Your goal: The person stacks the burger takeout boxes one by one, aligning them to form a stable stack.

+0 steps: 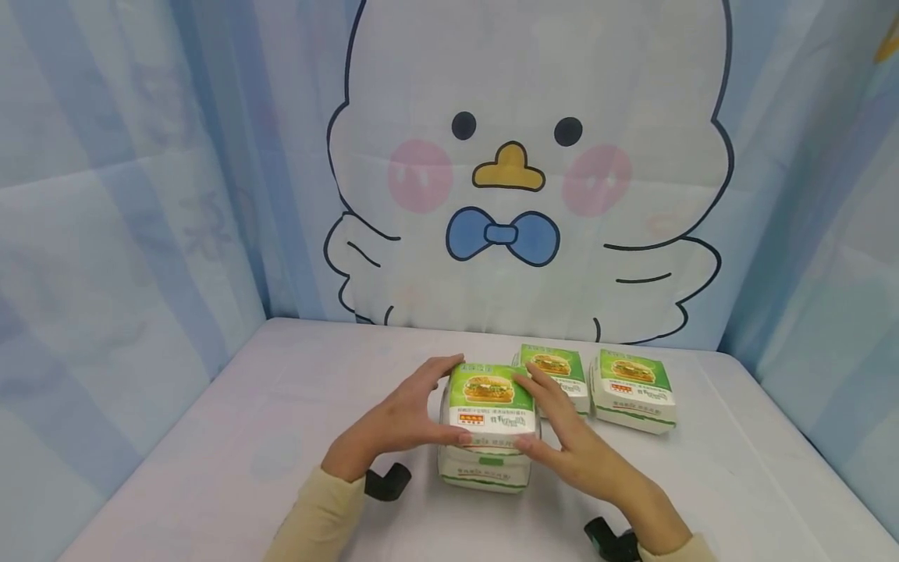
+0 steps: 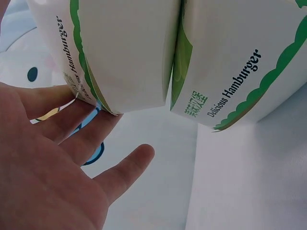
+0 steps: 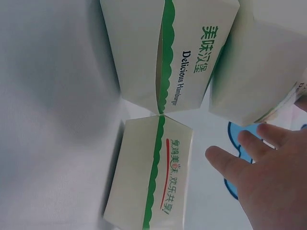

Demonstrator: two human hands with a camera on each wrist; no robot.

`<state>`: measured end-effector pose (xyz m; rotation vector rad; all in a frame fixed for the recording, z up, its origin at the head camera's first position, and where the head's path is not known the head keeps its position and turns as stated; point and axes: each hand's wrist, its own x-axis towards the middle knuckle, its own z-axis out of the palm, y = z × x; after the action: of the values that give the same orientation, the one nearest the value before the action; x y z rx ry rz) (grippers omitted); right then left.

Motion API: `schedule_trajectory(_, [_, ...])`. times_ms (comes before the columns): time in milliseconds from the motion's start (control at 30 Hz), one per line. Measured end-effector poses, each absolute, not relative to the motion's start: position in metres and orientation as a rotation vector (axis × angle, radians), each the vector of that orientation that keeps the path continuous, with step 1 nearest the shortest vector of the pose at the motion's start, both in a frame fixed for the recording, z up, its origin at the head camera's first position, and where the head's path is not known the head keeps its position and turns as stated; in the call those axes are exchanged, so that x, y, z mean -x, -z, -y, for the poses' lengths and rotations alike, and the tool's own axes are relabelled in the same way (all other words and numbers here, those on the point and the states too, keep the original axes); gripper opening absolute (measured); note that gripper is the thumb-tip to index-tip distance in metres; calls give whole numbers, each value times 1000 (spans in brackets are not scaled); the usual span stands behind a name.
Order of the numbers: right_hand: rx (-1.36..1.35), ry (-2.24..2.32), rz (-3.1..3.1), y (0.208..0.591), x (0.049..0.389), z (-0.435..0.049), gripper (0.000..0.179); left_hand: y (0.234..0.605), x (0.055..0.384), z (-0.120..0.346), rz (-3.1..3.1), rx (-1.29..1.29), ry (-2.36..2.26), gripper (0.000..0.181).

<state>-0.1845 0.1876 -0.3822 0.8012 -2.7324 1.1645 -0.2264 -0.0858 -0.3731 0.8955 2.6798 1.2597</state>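
Note:
Two white-and-green hamburger boxes stand stacked at the middle of the table, the upper box (image 1: 490,398) over the lower box (image 1: 485,470). My left hand (image 1: 400,417) holds the upper box from the left, thumb at its front and fingers toward its back corner. From the other side my right hand (image 1: 572,445) grips the same box, thumb at the front, index finger along the top edge. The left wrist view shows the left hand (image 2: 57,148) with its little finger off the upper box (image 2: 129,52). In the right wrist view, several fingertips of the right hand (image 3: 273,187) stand out.
Two more hamburger boxes sit side by side behind and to the right, a nearer-middle box (image 1: 558,371) and a right box (image 1: 634,394). The white-covered table (image 1: 281,390) meets a curtain (image 1: 527,297) printed with a cartoon bird at its back edge.

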Motion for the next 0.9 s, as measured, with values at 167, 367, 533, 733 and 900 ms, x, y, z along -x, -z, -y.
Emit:
schedule_trajectory(167, [-810, -1162, 2733, 383, 185, -191, 72, 374, 227, 86, -2690, -906, -1234, 106])
schedule_trajectory(367, [-817, -1142, 2715, 380, 186, -200, 75, 373, 227, 85, -2668, -868, -1230, 107])
schedule_trajectory(533, [-809, -1107, 2655, 374, 189, -212, 77, 372, 226, 85, -2658, -842, -1231, 107])
schedule_trajectory(733, [-786, -1056, 2634, 370, 195, -224, 73, 372, 226, 88, -2653, -851, -1243, 108])
schedule_trajectory(900, [-729, -1017, 2638, 366, 196, -234, 71, 372, 227, 89, -2653, -847, -1240, 108])
